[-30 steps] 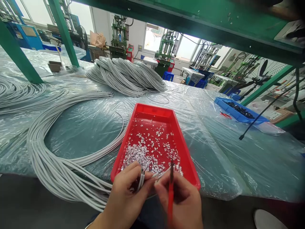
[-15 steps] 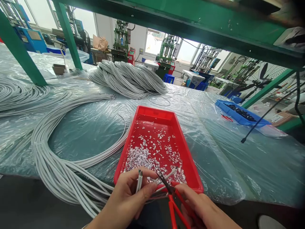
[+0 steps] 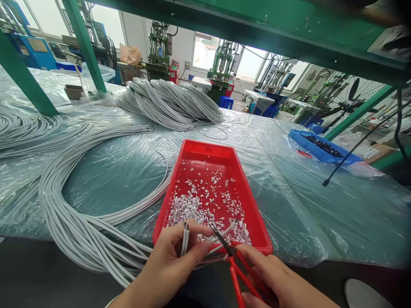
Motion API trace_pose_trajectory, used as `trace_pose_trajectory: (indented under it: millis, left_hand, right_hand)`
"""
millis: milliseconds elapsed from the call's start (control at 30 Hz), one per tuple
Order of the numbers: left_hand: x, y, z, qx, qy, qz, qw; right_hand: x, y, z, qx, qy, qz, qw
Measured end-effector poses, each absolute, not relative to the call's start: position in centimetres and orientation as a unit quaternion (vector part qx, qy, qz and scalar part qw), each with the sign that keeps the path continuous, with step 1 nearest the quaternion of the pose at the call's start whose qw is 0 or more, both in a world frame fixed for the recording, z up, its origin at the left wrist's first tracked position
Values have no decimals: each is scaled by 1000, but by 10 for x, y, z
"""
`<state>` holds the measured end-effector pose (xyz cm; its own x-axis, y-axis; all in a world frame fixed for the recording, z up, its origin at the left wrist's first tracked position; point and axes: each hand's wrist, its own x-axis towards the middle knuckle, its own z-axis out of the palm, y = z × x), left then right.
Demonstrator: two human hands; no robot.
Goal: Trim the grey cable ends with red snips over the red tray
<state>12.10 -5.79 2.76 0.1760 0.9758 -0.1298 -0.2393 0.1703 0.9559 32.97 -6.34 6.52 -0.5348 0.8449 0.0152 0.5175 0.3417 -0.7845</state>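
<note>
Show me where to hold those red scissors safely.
Probably best by the red handles, coming from the near right, where the right hand is: they spread at the near end, while the dark blades point away, toward the left hand.

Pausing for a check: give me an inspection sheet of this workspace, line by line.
Surface: table under wrinkled clear plastic sheeting.
Work items: red-handled cutters, grey cable ends, red tray.
Clutter: silvery scraps inside the red tray; blue tray of black parts farther right.
Grips: left hand holds grey cable ends; right hand holds the red-handled cutters.
Cables: grey bundle looped left of the red tray; larger pile behind.
Surroundings: green frame overhead, machines beyond, black fan at right.
</note>
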Motion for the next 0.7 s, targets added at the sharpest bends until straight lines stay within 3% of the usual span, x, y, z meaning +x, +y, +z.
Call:
trace_pose_trajectory:
  millis: [333, 533, 700]
  left_hand:
    - [116, -52, 27, 453, 434, 427, 651]
    - [116, -53, 28, 458, 428, 407, 665]
    - [116, -56, 28, 464, 432, 409, 656]
  right_hand:
    - [348, -60, 52, -475, -764, 380, 217]
    - [336, -63, 64, -475, -766, 396, 175]
    - [338, -65, 61, -448, -751, 435, 215]
